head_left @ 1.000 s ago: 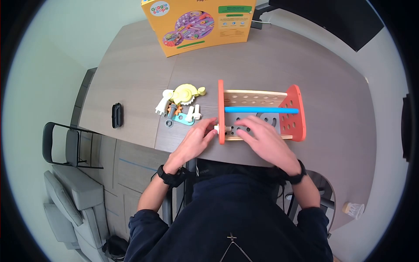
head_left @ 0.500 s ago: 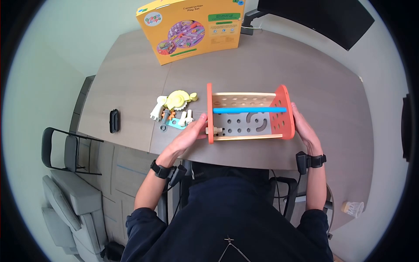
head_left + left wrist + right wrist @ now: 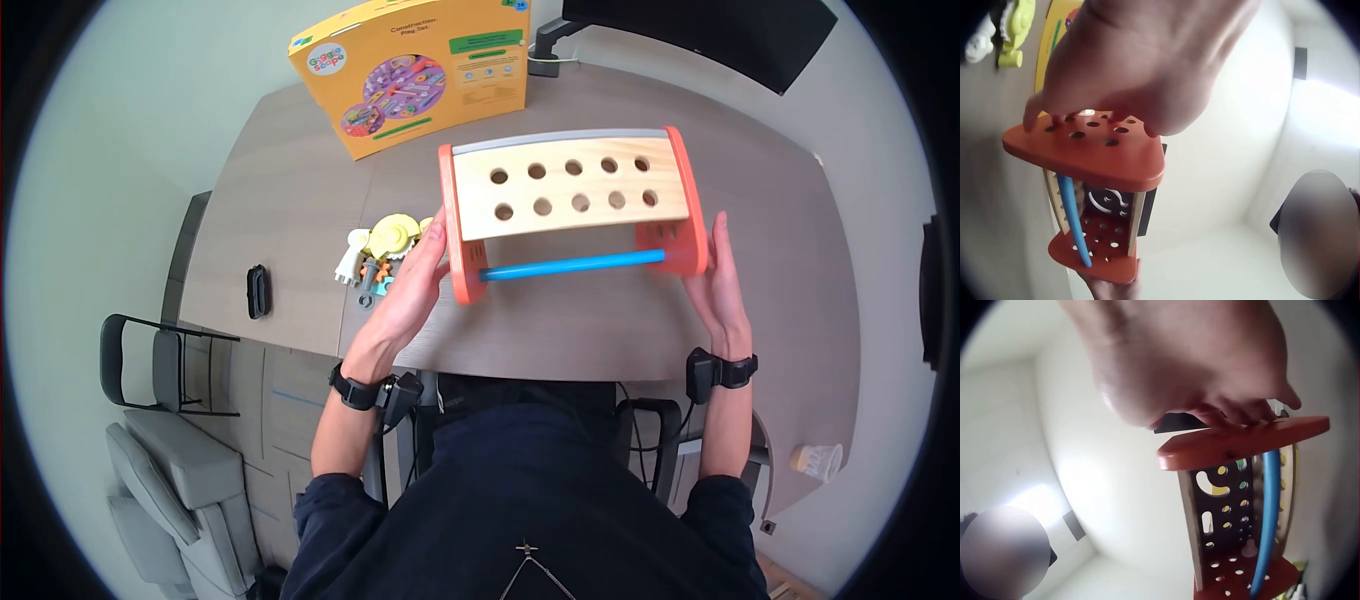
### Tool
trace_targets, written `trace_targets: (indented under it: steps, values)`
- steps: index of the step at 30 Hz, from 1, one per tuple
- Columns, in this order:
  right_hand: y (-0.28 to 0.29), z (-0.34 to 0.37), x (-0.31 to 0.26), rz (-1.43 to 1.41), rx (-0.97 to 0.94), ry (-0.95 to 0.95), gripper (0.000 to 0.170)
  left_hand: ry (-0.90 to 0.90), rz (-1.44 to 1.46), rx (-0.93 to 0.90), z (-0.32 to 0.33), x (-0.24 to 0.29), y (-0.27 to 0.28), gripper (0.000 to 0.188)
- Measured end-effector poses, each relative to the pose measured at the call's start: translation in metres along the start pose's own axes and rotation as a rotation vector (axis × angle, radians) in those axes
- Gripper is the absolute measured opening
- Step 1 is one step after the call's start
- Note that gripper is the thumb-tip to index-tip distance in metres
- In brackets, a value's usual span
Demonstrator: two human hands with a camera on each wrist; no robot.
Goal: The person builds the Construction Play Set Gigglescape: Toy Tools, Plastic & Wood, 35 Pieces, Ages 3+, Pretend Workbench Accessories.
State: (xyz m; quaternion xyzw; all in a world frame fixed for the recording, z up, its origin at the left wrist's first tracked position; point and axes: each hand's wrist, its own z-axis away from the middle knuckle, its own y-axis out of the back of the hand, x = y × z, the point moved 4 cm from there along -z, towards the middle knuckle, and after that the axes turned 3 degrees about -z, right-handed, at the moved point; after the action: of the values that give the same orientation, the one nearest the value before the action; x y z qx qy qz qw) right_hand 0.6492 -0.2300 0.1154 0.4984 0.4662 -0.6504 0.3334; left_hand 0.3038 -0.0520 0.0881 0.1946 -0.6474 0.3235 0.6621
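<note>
1. Now, the toy bench (image 3: 560, 190) is between your two hands over the table (image 3: 560, 342); it looks raised, though the head view does not settle how far.
2. Change of pose: half a second ago, the bench's hollow inside faced you; you have since rolled it so that the wooden panel (image 3: 522, 192), with two rows of round holes, faces up, and the blue bar (image 3: 575, 266) runs across the side nearest you.
3. Left hand (image 3: 408, 288): your fingers lie spread against the outside of the red left end (image 3: 454, 225), tips pressing on its face; they do not wrap round it.
4. Right hand (image 3: 722, 285): your fingers extend along the outside of the red right end (image 3: 690, 215), bracing the bench from that side.
5. Pale bolt (image 3: 1249, 549): seen in the right wrist view, inside the bench by the left end; the head view now hides it.
6. Meaning for the work: the turn brings the panel's holes within your sight, while, in judgement, both hands are occupied by support; uneven pressure could let the bench slip.
7. Loose pieces: the yellow piece (image 3: 390, 236) and grey bolt (image 3: 369, 272) lie beside your left hand.
</note>
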Motion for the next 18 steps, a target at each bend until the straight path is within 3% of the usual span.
trace_targets:
  steps: [8, 13, 18]
  values:
    - [-0.022, 0.004, 0.031, 0.092, 0.032, -0.024, 0.073, -0.044, -0.141, 0.078, 0.007, -0.007, -0.015, 0.079]
    - [-0.023, 0.002, 0.048, 0.014, 0.019, -0.046, 0.076, -0.112, -0.295, 0.098, 0.007, -0.020, -0.014, 0.082]
    - [-0.019, -0.002, 0.069, -0.026, 0.015, -0.044, 0.080, -0.038, -0.398, 0.064, 0.002, -0.029, -0.008, 0.078]
